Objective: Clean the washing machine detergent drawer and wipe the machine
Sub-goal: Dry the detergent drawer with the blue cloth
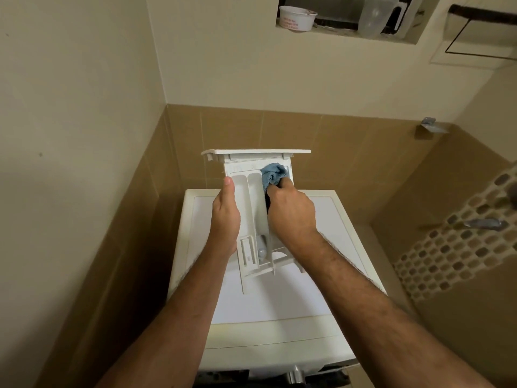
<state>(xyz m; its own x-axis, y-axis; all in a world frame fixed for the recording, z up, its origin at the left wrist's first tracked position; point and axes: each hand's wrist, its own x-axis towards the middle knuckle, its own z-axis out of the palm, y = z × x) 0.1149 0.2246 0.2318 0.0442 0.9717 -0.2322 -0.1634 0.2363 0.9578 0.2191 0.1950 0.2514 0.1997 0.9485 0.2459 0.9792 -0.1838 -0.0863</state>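
Head view: the white detergent drawer (246, 208) is out of the machine and held above the washing machine (279, 303) top, near the centre of the frame, its wide front panel at 12 o'clock and its open rear end at 6 o'clock. The compartments face the camera. A blue cloth (272, 175) sits bunched in the right-hand compartment, up near the front panel, at about 1 o'clock from the drawer's middle. The right hand (291, 214) has its fingers curled tight around the cloth, pressing it into that compartment. The left hand (225, 217) grips the drawer's left side wall at 9 o'clock, thumb lying straight along the top edge; its other fingers are hidden under the drawer. Both forearms come in from 6 o'clock. Beyond, tan tiles line the lower wall. At 1 o'clock high up, a wall niche holds a white tub (297, 18) and a clear measuring jug (376, 16). A tap (484, 224) juts from the mosaic wall at 3 o'clock.
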